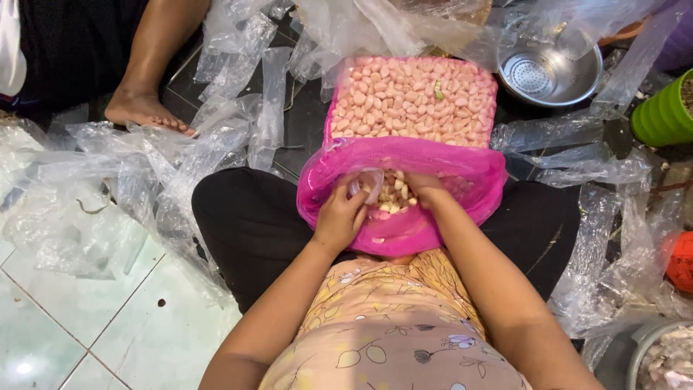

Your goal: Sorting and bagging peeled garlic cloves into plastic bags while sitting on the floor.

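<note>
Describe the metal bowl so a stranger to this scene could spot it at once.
Start at the big pink plastic bag of peeled garlic cloves in the middle. Look to its upper right, among the crumpled clear plastic sheets. There sits the round shiny steel bowl, the only metal thing, with a perforated bottom.

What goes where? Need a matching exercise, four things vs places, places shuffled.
Things:
1. metal strainer bowl
2. green ribbed pot
3. another person's bare foot
4. pink bag of peeled garlic cloves

Places:
A. far left, on the dark floor
B. on the lap, both hands at its mouth
C. right edge
D. upper right, beside the bag's far end

Pairs: 1-D, 2-C, 3-A, 4-B
</note>
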